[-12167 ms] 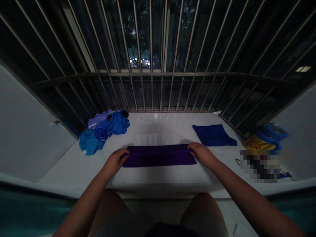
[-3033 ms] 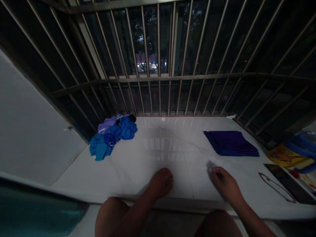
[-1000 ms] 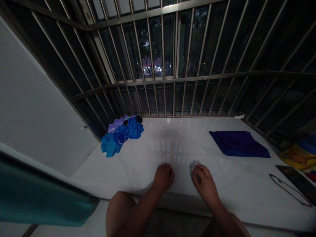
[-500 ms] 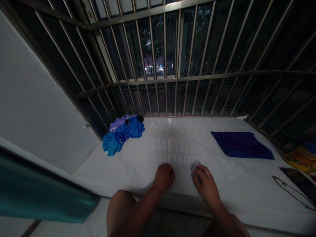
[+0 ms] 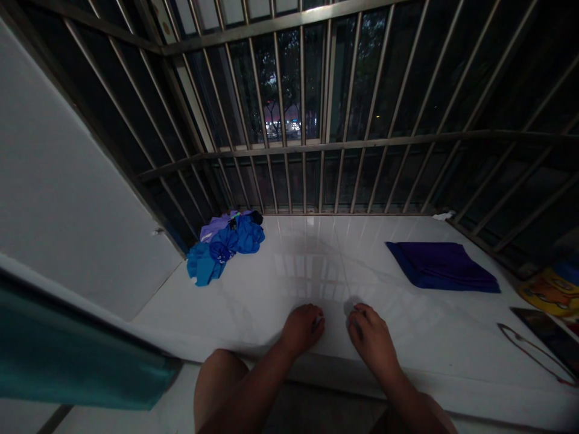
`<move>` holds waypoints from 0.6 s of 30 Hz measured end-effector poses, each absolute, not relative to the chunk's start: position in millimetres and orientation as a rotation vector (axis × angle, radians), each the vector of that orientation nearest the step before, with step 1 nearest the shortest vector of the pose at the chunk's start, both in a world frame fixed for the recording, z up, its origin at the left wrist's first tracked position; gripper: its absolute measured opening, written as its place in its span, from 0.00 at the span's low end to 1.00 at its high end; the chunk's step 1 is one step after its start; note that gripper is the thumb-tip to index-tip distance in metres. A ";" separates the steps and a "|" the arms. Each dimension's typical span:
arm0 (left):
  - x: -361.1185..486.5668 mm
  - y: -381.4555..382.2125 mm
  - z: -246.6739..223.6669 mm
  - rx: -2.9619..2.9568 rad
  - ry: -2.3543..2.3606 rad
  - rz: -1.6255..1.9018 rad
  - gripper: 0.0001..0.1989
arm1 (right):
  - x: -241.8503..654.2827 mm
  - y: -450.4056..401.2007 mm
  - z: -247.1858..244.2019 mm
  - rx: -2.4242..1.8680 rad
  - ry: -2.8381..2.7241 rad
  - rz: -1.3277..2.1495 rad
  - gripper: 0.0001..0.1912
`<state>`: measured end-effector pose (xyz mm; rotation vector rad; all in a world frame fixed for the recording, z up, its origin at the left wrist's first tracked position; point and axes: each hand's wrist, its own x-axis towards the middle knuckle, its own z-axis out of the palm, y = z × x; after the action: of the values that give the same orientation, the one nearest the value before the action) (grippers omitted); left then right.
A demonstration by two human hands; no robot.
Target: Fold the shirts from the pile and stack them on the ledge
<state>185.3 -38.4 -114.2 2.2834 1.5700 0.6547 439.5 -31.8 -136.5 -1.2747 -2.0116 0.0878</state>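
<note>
Over the front part of a white tiled ledge (image 5: 289, 271) are my two hands, a short gap apart. My left hand (image 5: 302, 330) is loosely curled, thumb near the forefinger, with nothing visible in it. My right hand (image 5: 371, 335) is half curled, its fingers and thumb a little apart, and I see nothing in it. To the left at the back lies a crumpled heap of blue and purple clothes (image 5: 228, 240). On the right rests a flat, folded dark blue and purple cloth (image 5: 446, 265). Neither hand touches either pile.
Metal bars (image 5: 323, 144) enclose the ledge at the back and sides. At the right are a yellow printed item (image 5: 549, 292), a dark flat object (image 5: 549, 334) and a cord loop (image 5: 527, 343). A teal curtain (image 5: 76, 349) hangs at lower left; my knee (image 5: 219, 374) is below.
My hands have drawn slightly closer together: the left shifted a little right, the right a little left. Both cloth piles stay where they were.
</note>
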 end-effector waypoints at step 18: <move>182.6 -41.4 -115.0 2.315 1.479 0.434 0.11 | 386.2 -35.3 -140.1 -1.255 -2.049 0.307 0.08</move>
<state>182.6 -41.4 -115.0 2.3153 1.4788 0.4342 386.2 -35.3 -140.1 -1.2548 -2.0490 0.3066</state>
